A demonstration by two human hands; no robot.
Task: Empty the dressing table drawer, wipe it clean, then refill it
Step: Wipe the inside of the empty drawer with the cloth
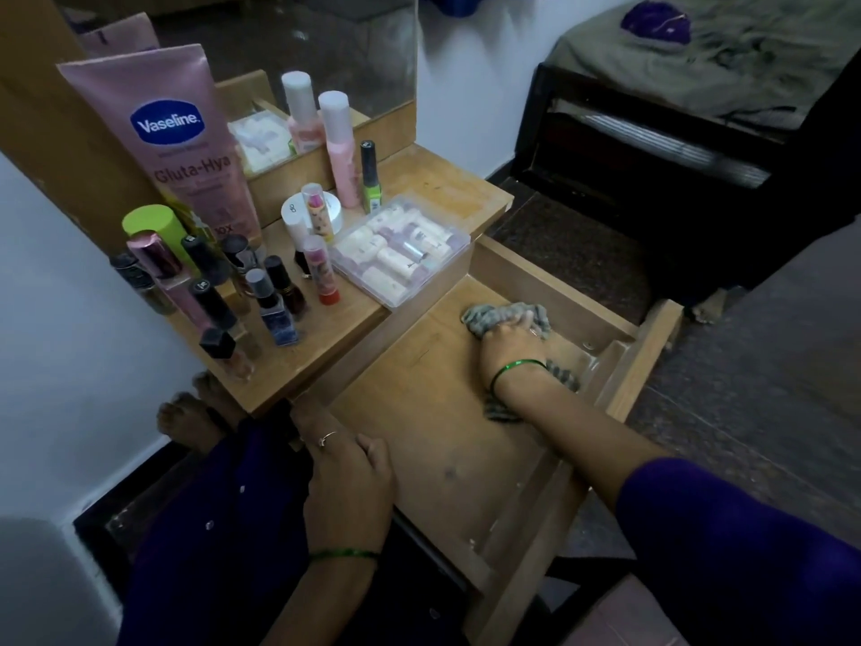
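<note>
The wooden drawer (433,412) is pulled far out of the dressing table, its bare floor showing some specks and stains. My right hand (510,347) presses a grey cloth (494,314) onto the drawer floor near its far right corner; part of the cloth trails under my wrist. My left hand (347,477) grips the drawer's near left edge. On the table top stand a pink Vaseline tube (172,146), several nail polish bottles (261,296), lip balm sticks (321,272), pink bottles (338,146) and a clear plastic box (400,249) of small tubes.
A mirror (303,44) stands behind the table top. A dark bed frame (652,170) with a green blanket lies at the right. My bare feet (191,417) rest under the table beside a white wall. The floor to the right is dark stone.
</note>
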